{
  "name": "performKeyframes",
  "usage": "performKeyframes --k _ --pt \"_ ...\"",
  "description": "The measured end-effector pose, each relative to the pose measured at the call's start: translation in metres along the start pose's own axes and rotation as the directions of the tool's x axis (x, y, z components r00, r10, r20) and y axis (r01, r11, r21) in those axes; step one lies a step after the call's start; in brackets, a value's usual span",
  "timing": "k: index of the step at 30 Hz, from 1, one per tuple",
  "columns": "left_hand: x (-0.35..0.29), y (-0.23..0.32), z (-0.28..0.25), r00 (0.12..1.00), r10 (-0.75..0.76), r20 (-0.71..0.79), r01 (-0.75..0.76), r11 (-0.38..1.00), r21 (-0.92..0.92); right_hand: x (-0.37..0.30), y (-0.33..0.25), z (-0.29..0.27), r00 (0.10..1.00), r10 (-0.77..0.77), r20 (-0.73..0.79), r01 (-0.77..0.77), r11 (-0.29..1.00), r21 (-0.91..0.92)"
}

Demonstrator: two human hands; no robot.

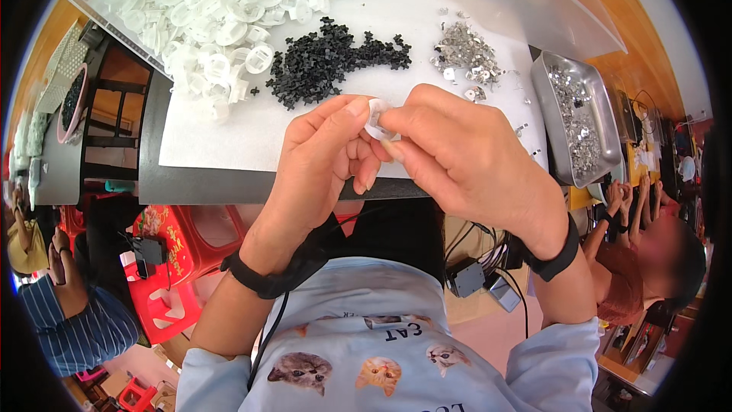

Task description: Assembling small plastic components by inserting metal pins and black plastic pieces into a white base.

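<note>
Between both hands, above the near edge of the white sheet, is a small white plastic part point(375, 120) of rounded shape. My left hand point(324, 141) pinches it from the left with thumb and forefinger. My right hand point(457, 152) has its thumb and fingertips closed against the part's right side; whether a smaller piece sits under them is hidden. Just beyond the hands lies a pile of small black cross-shaped pieces point(313, 65). A heap of translucent white plastic parts point(221, 8) spreads at the far left. Small metal pieces point(467, 53) lie loose at the right.
A metal tray point(543, 84) with many small metal pieces stands at the table's right edge. The white sheet point(206, 137) covers the dark table point(183, 187). Red plastic stools point(168, 259) stand at left. Other people sit at both sides.
</note>
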State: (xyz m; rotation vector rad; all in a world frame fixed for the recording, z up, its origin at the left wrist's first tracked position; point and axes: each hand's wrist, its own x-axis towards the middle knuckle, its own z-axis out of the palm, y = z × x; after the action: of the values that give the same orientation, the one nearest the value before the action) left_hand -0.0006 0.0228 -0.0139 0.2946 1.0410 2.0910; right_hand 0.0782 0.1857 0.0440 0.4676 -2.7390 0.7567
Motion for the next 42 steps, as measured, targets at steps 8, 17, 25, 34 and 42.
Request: performKeyframes --k 8,17,25,34,42 --pt "-0.002 -0.003 0.003 1.0 0.03 0.0 -0.03 0.999 0.039 -0.01 0.007 0.013 0.985 -0.102 -0.138 0.089 0.992 -0.092" --pt "-0.001 -0.004 0.001 0.999 0.052 0.011 -0.052 0.998 0.032 -0.019 0.008 0.028 0.959 -0.137 -0.246 0.098 0.981 -0.166" --pt "-0.001 -0.007 0.0 0.995 0.064 0.073 -0.073 0.991 0.116 -0.016 -0.002 0.025 0.965 0.124 -0.231 -0.074 0.975 0.211" --pt "-0.004 -0.015 0.002 0.986 0.168 0.002 -0.165 0.969 0.183 -0.009 -0.003 0.041 0.872 0.431 -0.232 -0.274 0.823 0.497" --pt "-0.003 -0.023 0.006 0.954 0.298 -0.01 -0.281 0.91 0.304 -0.009 -0.002 0.044 0.863 0.453 -0.226 -0.289 0.807 0.515"
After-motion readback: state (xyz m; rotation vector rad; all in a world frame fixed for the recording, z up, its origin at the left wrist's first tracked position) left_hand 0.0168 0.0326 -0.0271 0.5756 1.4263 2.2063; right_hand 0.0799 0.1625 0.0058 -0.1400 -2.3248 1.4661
